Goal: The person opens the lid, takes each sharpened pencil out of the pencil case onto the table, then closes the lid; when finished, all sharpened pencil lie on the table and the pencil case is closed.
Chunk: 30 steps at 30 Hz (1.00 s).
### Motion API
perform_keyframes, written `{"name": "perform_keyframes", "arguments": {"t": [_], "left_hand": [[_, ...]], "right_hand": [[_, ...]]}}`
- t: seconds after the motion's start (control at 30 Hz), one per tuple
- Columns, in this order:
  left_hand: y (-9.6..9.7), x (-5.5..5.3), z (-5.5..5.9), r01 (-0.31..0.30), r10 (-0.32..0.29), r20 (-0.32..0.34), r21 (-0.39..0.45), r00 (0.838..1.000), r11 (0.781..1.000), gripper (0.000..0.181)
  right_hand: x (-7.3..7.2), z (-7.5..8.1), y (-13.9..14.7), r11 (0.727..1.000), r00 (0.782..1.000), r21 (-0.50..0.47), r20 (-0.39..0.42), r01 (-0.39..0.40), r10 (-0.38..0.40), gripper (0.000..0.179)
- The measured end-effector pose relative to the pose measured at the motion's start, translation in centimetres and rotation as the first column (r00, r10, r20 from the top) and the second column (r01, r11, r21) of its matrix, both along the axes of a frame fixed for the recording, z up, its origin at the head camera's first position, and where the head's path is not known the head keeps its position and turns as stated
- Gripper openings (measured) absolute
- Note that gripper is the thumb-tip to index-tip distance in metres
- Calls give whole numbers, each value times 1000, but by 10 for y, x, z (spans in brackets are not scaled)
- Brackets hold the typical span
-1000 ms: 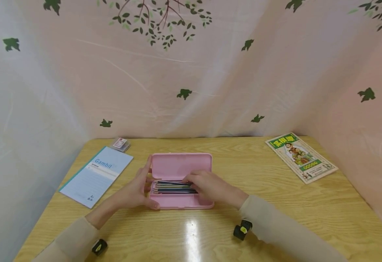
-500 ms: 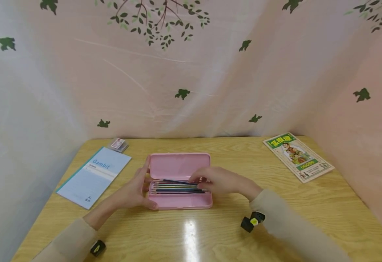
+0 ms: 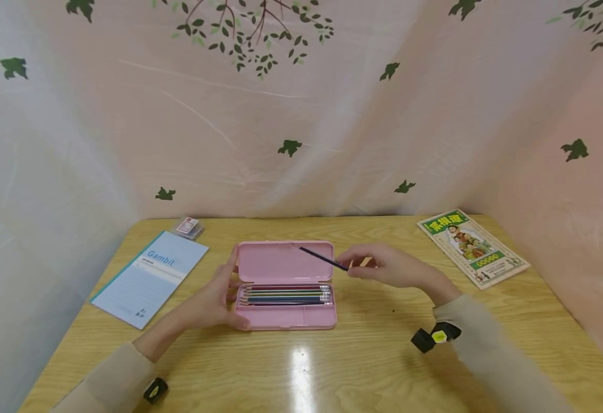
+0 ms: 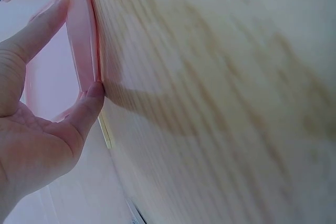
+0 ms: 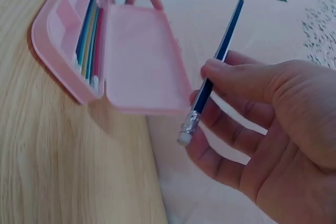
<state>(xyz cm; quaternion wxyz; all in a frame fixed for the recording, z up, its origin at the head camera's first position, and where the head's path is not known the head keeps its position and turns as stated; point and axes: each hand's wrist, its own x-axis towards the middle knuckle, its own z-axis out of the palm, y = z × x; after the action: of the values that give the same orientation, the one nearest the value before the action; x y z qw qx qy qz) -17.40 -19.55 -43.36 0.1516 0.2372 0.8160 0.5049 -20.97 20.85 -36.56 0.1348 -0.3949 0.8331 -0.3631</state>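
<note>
In the head view a pink pencil case [image 3: 286,324] lies with its lid up, several pencils [image 3: 280,295] side by side inside. My left hand [image 3: 216,298] holds the left end of the case, thumb at the front corner and fingers spread along the back and lid. The left wrist view shows its fingertips against the case side [image 4: 81,30]. To the right of the lid, my right hand [image 3: 389,265] pinches a dark blue pencil [image 5: 223,45] near its eraser end, between thumb and fingers. Its tip points away to the upper left in the head view.
A blue notebook [image 3: 151,278] lies left on the wooden table [image 3: 358,367], a small clear box [image 3: 189,228] behind it. At the back right rests an illustrated booklet [image 3: 474,248]. A printed curtain [image 3: 229,143] borders the table behind and at the sides.
My right hand has drawn the dark pencil out of the case and carried it up and to the right. The left hand stays at the case.
</note>
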Motion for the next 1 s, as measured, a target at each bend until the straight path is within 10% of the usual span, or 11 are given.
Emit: {"name": "perform_keyframes", "arguments": {"t": [1.0], "left_hand": [[-1,0,2,-18,18,8,-38,1000,999,151]], "right_hand": [[-30,-36,98,975,967,50,-151,215,-206,24]]}}
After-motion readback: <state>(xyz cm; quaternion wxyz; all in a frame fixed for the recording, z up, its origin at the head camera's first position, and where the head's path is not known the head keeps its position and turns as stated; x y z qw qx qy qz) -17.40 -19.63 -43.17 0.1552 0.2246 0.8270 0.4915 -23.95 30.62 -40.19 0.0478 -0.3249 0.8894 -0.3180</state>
